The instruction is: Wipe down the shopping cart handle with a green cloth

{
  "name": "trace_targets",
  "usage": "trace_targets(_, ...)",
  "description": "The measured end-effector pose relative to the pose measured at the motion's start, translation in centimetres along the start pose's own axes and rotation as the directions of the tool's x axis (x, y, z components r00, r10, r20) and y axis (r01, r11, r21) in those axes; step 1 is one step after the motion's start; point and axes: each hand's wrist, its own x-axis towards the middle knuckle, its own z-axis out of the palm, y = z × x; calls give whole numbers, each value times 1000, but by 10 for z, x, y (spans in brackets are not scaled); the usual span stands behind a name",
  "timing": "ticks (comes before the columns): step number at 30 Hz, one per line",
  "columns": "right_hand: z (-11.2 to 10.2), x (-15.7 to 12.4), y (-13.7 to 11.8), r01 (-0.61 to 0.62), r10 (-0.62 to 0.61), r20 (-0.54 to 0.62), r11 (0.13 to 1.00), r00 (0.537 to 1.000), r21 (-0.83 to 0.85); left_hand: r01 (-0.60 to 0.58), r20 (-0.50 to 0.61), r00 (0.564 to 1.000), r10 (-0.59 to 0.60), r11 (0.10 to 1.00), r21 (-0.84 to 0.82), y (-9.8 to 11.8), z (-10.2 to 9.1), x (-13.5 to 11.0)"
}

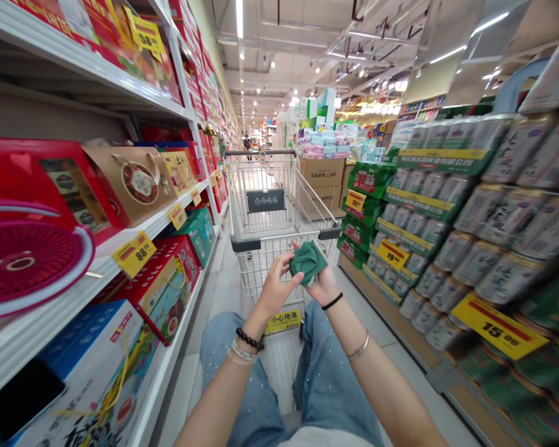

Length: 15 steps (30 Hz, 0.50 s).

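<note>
A crumpled dark green cloth (308, 262) is held up in front of me, above the rear of a wire shopping cart (261, 180). My left hand (279, 287) pinches its left side, and a black beaded bracelet and thin bangles sit on that wrist. My right hand (323, 287) grips it from below and behind, with a black band and a silver bangle on the wrist. The cloth hides some of my fingers. Both hands are over the cart's grey handle (331, 233), not touching it.
Shelves of red and boxed gift packs (135, 186) line the left. Stacked canned drinks (507, 211) with yellow price tags stand close on the right. Cartons of wet wipes (314, 172) lie beyond the cart. A person stands far down the tiled aisle (223, 285).
</note>
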Motion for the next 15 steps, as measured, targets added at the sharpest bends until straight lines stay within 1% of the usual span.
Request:
trace_targets(2,-4,-4,10,-16,16,-7,1000,1000,14,73,-39,996,-74,997,-36,-1,4,-5)
trace_targets(4,-8,-8,18,-10,10,-28,1000,1000,10,113,-66,991,-113,994,-2,-1,5,-7)
trace_targets(6,-11,-11,23,4,-4,-58,1000,998,12,116,-85,990,-112,992,53,0,5,-9)
trace_targets(8,-13,-14,27,4,0,-94,999,996,32,107,-152,984,-91,989,98,0,4,-10)
trace_targets(10,-15,-17,29,-9,15,-130,999,991,48,121,-255,963,-85,984,128,-2,4,-10)
trace_targets(12,-17,-19,32,-18,25,-163,999,986,47,180,-338,932,-133,978,110,-6,3,-10)
trace_targets(15,-23,-21,37,-39,39,-208,999,977,5,258,-389,886,-255,965,-45,-13,2,-7)
